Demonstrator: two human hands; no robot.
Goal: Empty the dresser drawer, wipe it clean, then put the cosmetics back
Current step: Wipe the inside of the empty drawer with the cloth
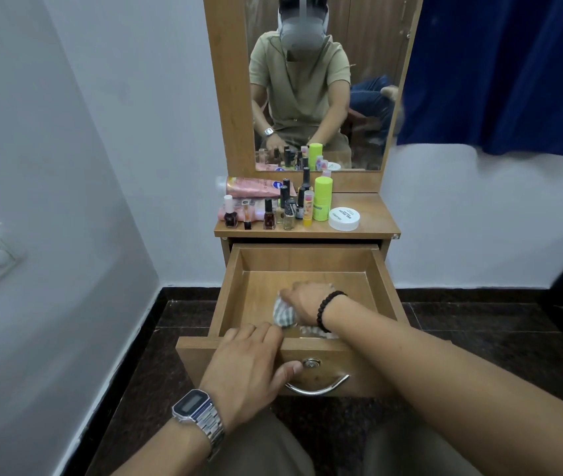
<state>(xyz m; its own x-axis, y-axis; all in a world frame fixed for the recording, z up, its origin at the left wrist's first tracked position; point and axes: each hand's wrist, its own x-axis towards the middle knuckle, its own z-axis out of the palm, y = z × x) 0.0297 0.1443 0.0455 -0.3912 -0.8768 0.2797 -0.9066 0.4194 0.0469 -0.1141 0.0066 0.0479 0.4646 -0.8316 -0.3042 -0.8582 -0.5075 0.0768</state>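
Head view, step: wiping the emptied drawer, pulled out from under the dresser top.
Right hand: fingers curled over a bunched striped cloth, pressing it on the drawer floor near the front.
Left hand: fingers laid over the drawer front's top edge, thumb on its face near the handle, steadying it.
Cosmetics: bottles, tubes and a white jar standing on the dresser top, before the mirror.
Technique, as judged: keep the front braced; sweep the cloth into corners and along walls, drawing dust forward.
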